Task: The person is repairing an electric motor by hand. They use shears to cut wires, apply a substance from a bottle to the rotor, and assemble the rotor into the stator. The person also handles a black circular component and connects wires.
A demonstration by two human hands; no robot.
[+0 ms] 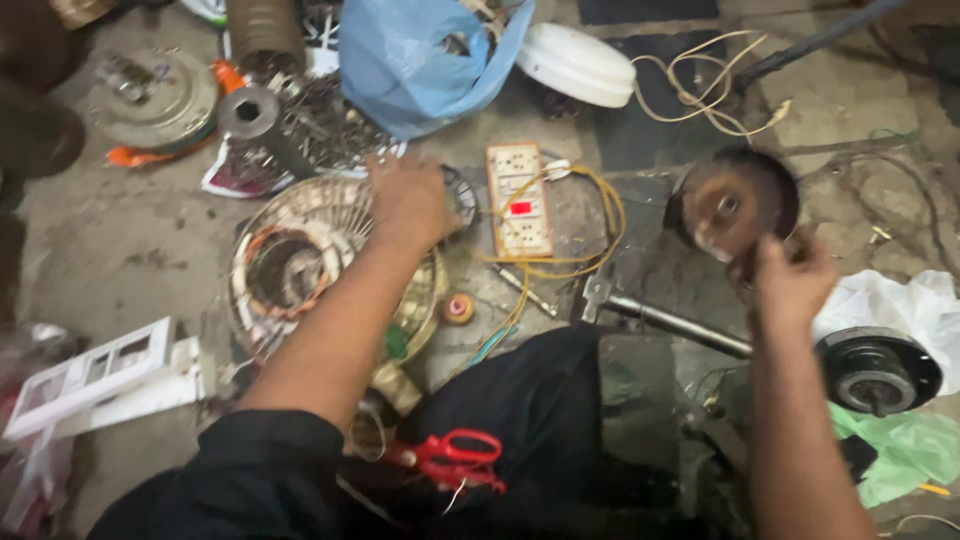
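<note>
Centre frame, we see the left hand (408, 203) spread flat over the wire fan guard (330, 262) on the floor. At right, the right hand (790, 280) pinches the rusty round motor cover (735, 203) by its lower edge, beside the switch board (519, 199).

One camera only, worn on my head; it looks steeply down and slightly forward over my lap onto the concrete floor (130, 250); close range, my forearms fill the lower half of the frame; my left hand (408, 203) sits left of centre, my right hand (792, 282) toward the right edge; the far edge of view reaches a blue plastic bag (420, 60) at the top; image soft with motion blur; no second view to overlap with.
</note>
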